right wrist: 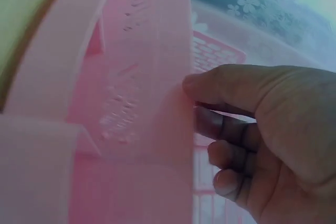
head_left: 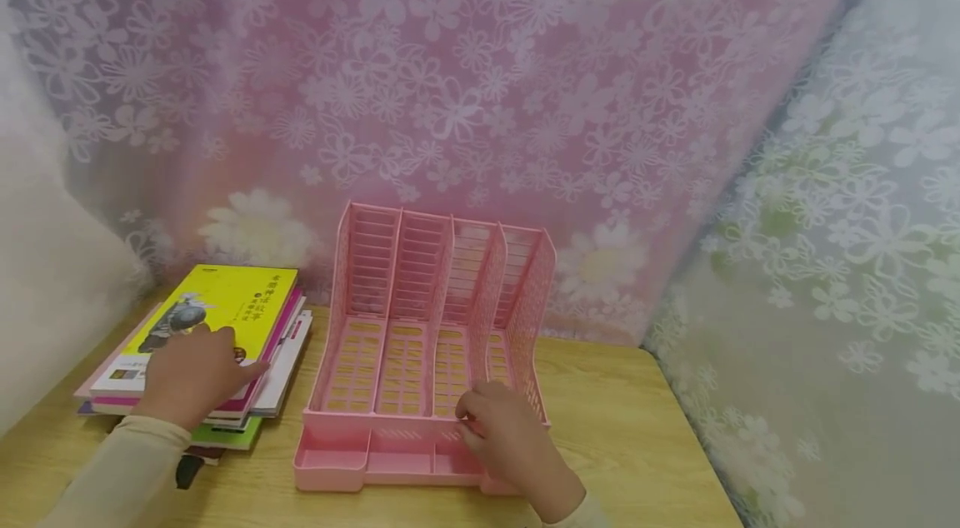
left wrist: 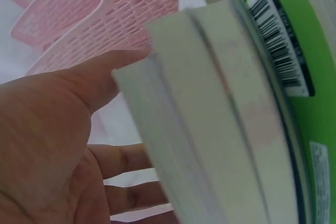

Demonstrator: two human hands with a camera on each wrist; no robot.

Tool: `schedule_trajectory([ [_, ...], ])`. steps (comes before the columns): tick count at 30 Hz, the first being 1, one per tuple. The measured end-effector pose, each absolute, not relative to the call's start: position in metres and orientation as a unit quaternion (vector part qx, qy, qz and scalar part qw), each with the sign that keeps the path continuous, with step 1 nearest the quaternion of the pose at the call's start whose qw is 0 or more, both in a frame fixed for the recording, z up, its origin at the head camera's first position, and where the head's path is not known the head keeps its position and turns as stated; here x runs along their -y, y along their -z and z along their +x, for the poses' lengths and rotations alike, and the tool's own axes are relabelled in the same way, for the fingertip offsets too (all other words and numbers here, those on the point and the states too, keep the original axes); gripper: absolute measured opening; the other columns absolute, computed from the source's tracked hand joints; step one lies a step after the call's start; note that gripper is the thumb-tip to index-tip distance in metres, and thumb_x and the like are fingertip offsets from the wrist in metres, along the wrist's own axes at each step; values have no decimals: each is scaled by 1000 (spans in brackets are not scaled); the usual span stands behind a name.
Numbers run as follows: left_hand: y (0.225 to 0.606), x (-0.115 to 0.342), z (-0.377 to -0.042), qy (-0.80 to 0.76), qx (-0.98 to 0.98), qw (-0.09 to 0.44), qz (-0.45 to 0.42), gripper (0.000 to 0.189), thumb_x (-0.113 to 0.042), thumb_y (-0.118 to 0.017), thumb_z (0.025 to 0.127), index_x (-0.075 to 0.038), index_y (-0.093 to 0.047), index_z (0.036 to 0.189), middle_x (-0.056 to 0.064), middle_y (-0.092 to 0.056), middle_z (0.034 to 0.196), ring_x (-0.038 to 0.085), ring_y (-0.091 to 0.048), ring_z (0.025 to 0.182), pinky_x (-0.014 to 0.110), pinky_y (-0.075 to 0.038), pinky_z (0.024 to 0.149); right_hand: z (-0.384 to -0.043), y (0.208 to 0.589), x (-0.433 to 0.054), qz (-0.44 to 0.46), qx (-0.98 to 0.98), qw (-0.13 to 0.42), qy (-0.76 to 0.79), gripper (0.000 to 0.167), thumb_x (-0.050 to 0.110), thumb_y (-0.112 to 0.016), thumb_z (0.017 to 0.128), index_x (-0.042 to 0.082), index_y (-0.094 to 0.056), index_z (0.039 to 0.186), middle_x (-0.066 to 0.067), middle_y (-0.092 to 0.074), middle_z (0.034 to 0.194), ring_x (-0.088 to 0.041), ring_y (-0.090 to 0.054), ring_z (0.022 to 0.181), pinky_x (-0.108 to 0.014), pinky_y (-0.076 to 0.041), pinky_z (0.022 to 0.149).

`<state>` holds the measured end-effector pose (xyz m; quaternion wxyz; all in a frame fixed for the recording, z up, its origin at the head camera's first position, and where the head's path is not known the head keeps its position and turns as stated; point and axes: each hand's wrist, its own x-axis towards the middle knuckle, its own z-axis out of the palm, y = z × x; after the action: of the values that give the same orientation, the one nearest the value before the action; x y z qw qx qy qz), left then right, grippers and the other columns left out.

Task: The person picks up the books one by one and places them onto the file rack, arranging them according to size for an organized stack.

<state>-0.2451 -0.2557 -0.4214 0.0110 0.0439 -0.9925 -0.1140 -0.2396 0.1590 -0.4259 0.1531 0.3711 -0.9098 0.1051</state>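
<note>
At the front right of a pink desktop book rack [head_left: 408, 415], my right hand [head_left: 510, 436] pinches the upper edge of its front wall. In the right wrist view the thumb [right wrist: 210, 85] lies at that edge, with curled fingers behind it. To the left lies a stack of books topped by a yellow book [head_left: 236, 295] with a grey picture. My left hand [head_left: 193, 370] rests over the near part of that cover, its thumb pointing right. The left wrist view shows the pale page edges [left wrist: 184, 108] beside the extended fingers [left wrist: 126, 161].
The rack has upright dividers and small front trays. Lower in the stack sits a green book [head_left: 225, 434], and a white book [head_left: 288, 366] juts out rightward. A black object [head_left: 189, 471] pokes out below. The wooden table [head_left: 622, 420] meets a pink floral curtain [head_left: 450, 95].
</note>
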Motion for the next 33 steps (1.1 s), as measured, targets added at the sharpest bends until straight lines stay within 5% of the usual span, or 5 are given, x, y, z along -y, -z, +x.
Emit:
schedule_trajectory([
  [6, 427, 252, -247, 93, 994, 32, 41, 66, -59, -81, 79, 3, -68, 95, 27, -60, 87, 49, -56, 72, 51, -52, 54, -239, 407, -190, 325, 930, 130, -110, 13, 13, -81, 86, 19, -69, 87, 12, -58, 79, -3, -50, 73, -23, -46, 60],
  [15, 430, 253, -247, 73, 996, 40, 43, 71, -60, -81, 79, 7, -68, 99, 31, -59, 90, 54, -57, 81, 62, -53, 69, -242, 402, -207, 341, 929, 91, -108, 13, 7, -79, 86, 17, -73, 82, 11, -57, 79, -3, -47, 72, -24, -47, 63],
  [24, 431, 251, -245, 75, 996, 28, 26, 65, -62, -77, 82, 1, -73, 98, 15, -62, 77, 40, -59, 71, 48, -52, 53, -244, 408, -209, 322, 939, 58, -101, 11, 7, -79, 86, 16, -74, 83, 9, -68, 82, -14, -67, 82, -30, -55, 68],
  [33, 426, 251, -235, 71, 997, -4, 27, 61, -56, -76, 86, 3, -70, 101, 8, -62, 72, 25, -54, 62, 41, -48, 52, -250, 414, -209, 311, 941, 43, -121, 15, 9, -82, 86, 19, -74, 79, 14, -64, 78, -3, -57, 72, -29, -53, 66],
])
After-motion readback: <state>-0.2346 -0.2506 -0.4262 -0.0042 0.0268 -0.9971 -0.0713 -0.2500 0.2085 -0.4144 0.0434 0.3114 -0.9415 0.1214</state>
